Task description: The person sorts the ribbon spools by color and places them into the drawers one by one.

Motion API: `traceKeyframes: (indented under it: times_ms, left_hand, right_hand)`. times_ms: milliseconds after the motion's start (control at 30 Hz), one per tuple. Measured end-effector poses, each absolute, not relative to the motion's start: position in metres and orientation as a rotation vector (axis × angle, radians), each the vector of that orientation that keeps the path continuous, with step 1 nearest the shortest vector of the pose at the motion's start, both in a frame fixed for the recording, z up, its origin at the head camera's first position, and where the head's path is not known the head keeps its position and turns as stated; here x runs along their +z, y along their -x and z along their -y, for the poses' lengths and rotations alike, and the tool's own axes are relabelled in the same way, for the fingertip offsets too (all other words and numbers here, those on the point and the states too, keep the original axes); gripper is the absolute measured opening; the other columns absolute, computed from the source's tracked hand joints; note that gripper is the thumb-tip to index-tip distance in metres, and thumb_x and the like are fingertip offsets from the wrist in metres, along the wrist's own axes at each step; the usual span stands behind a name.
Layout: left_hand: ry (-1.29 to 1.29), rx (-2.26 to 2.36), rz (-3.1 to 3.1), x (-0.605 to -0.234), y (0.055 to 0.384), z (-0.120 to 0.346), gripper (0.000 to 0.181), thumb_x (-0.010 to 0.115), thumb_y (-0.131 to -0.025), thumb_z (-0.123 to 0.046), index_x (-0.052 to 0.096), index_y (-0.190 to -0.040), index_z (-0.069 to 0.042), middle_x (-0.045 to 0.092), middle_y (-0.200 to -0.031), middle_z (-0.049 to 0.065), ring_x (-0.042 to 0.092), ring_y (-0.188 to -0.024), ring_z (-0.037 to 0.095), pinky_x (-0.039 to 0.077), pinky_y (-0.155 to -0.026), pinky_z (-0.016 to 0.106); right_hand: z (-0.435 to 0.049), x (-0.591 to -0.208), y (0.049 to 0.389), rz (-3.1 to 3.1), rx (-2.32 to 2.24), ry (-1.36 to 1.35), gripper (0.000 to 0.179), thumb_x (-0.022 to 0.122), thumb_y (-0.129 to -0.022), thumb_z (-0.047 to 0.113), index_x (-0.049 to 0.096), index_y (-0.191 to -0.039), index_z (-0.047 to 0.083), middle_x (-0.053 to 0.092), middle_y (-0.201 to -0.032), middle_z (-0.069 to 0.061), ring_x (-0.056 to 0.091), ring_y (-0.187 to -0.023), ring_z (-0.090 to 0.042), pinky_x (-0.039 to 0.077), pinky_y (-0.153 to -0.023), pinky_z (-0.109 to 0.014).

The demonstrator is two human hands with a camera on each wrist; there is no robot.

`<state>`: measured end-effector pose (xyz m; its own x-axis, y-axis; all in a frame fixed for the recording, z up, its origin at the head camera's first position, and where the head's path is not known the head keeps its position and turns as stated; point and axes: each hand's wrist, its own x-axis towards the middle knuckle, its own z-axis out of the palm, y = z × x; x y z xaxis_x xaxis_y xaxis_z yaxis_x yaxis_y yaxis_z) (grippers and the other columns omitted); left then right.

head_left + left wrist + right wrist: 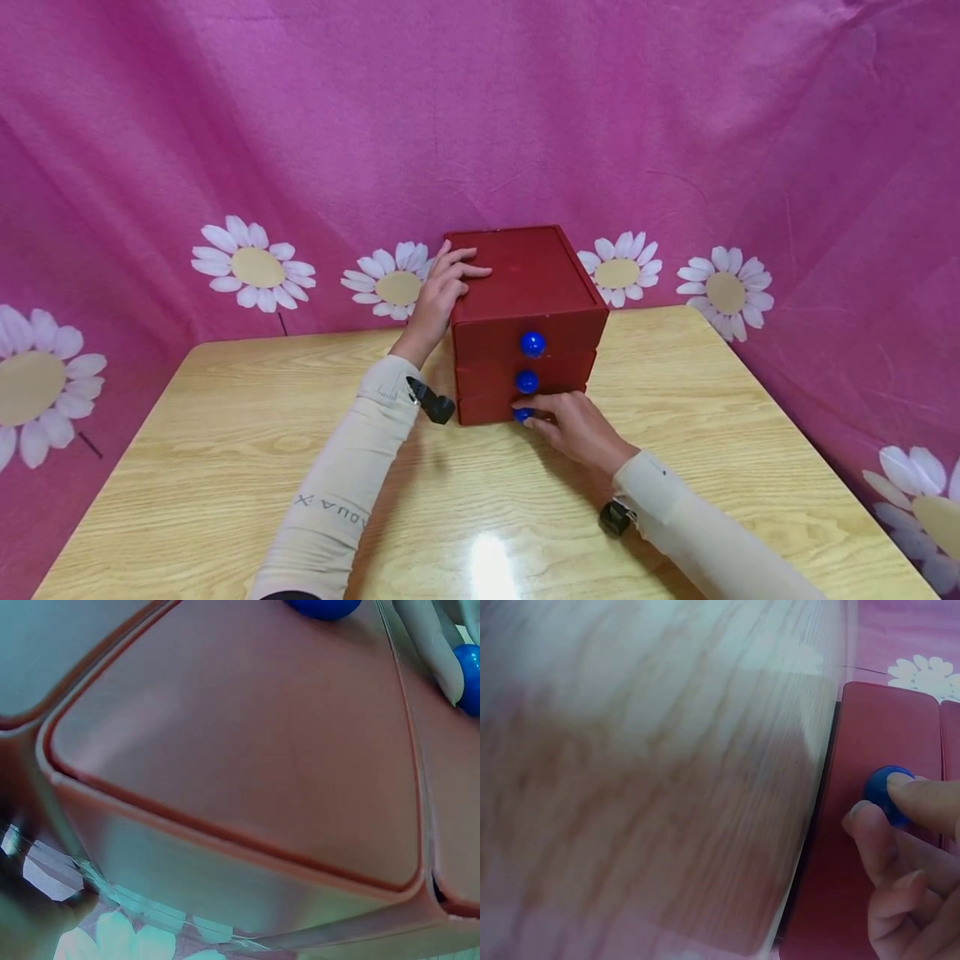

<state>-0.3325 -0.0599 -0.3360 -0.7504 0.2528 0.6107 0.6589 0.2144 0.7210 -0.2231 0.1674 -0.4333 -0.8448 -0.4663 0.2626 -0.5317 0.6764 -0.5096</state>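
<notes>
A red three-drawer box (525, 275) stands on the wooden table, each drawer front bearing a round blue knob. My left hand (444, 287) rests on the box's left side and top edge, its fingers spread over the lid. With thumb and fingers my right hand (577, 425) pinches the bottom knob (885, 793). The middle knob (527, 382) and top knob (532, 344) are untouched. All drawers look closed in the head view. In the left wrist view, fingers of the right hand (435, 645) touch a blue knob (471, 679) at the right edge.
The wooden table (300, 417) spreads around the box, with a bright light reflection near its front. Behind and at the sides hangs a pink cloth (375, 117) printed with white daisies. A small black camera (433, 402) is strapped to the left wrist, another (615, 517) to the right.
</notes>
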Motion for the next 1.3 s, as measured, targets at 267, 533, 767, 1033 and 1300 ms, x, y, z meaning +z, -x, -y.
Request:
traceKeyframes:
  times_ms: [267, 533, 767, 1033, 1300]
  left_hand:
    - [0.840, -1.561, 2.152, -0.3376, 0.3318, 0.0573, 0.041, 0.036, -0.081, -0.006, 0.069, -0.105, -0.012, 0.044, -0.132, 0.002, 0.007, -0.137, 0.020, 0.004, -0.108, 0.040]
    - [0.849, -1.561, 2.148, -0.3370, 0.3323, 0.0553, 0.041, 0.036, -0.081, -0.008, 0.069, -0.105, -0.013, 0.044, -0.132, -0.001, 0.007, -0.137, 0.021, 0.004, -0.108, 0.042]
    - [0.839, -1.562, 2.143, -0.3343, 0.3330, 0.0575, 0.040, 0.036, -0.082, -0.008, 0.069, -0.104, -0.013, 0.044, -0.132, -0.001, 0.006, -0.137, 0.020, 0.004, -0.108, 0.042]
    - [0.850, -1.571, 2.135, -0.3358, 0.3324, 0.0603, 0.039, 0.036, -0.083, -0.007, 0.069, -0.104, -0.010, 0.045, -0.131, 0.002, 0.006, -0.137, 0.019, 0.003, -0.108, 0.040]
    - [0.866, -1.584, 2.130, -0.3332, 0.3334, 0.0605, 0.040, 0.036, -0.082, -0.006, 0.069, -0.104, -0.012, 0.044, -0.132, 0.001, 0.004, -0.137, 0.020, 0.004, -0.108, 0.041]
  right_hand:
    - [-0.1694, -0.4343, 0.2220, 2.790, 0.875, -0.823, 0.032, 0.067, -0.079, 0.015, 0.067, -0.110, 0.025, 0.065, -0.097, 0.011, 0.057, -0.073, 0.000, 0.047, -0.066, -0.018]
    - [-0.1687, -0.4321, 0.2216, 2.811, 0.876, -0.777, 0.031, 0.068, -0.078, 0.016, 0.068, -0.108, 0.025, 0.066, -0.097, 0.010, 0.055, -0.071, -0.002, 0.046, -0.060, -0.020]
    - [-0.1668, -0.4309, 0.2243, 2.788, 0.951, -0.781, 0.031, 0.068, -0.078, 0.015, 0.068, -0.107, 0.024, 0.065, -0.103, 0.010, 0.058, -0.082, -0.006, 0.048, -0.067, -0.023]
    - [-0.1638, -0.4310, 0.2242, 2.808, 1.079, -0.742, 0.030, 0.068, -0.078, 0.012, 0.069, -0.106, 0.021, 0.065, -0.104, 0.008, 0.058, -0.086, -0.008, 0.048, -0.069, -0.023]
    - [-0.1634, -0.4282, 0.2249, 2.822, 1.131, -0.707, 0.030, 0.069, -0.077, 0.010, 0.069, -0.106, 0.021, 0.064, -0.106, 0.007, 0.057, -0.087, -0.011, 0.048, -0.067, -0.022]
